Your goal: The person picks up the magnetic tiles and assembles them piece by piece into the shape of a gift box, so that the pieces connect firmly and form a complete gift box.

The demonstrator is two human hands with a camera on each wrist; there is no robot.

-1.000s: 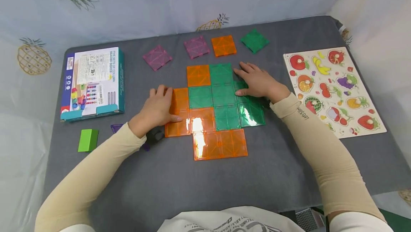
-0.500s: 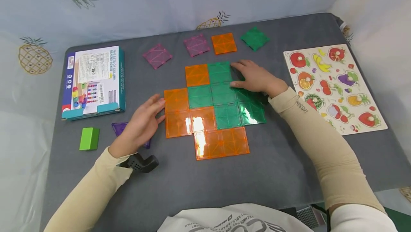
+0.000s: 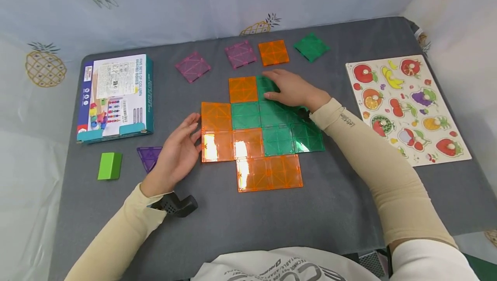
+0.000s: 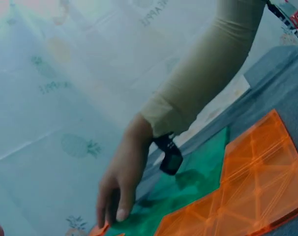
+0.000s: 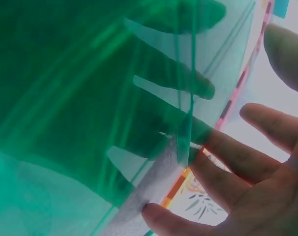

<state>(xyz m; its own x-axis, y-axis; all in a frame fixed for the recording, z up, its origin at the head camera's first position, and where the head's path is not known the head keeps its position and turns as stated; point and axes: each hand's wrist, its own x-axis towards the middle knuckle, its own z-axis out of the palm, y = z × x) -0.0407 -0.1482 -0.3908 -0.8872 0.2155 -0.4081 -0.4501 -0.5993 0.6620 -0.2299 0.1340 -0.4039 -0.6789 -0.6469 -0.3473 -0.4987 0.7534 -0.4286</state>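
Observation:
Translucent orange tiles [image 3: 216, 117] and green tiles [image 3: 277, 140] lie flat, edge to edge, in a stepped patch mid-table. My left hand [image 3: 176, 160] is beside the patch, fingers extended, fingertips right at the left edge of the orange tiles. My right hand [image 3: 289, 87] reaches over the upper green part, thumb and fingers spread apart at the top green tile [image 3: 263, 83], which it partly covers. In the right wrist view the fingers [image 5: 227, 187] are fairly straight close to a green tile [image 5: 90, 113]. A single orange tile [image 3: 243, 90] adjoins on the left.
Two purple square tiles [image 3: 193, 67], an orange one [image 3: 273, 52] and a green one [image 3: 312, 47] lie loose behind. A purple triangle [image 3: 149, 156], green block [image 3: 110, 165] and toy box [image 3: 116, 95] are left; a fruit puzzle board [image 3: 409, 108] is right.
My left hand has come off the orange tiles to their left side. My right hand has slid left and slightly up over the green tiles. The left orange tiles have shifted slightly away from me.

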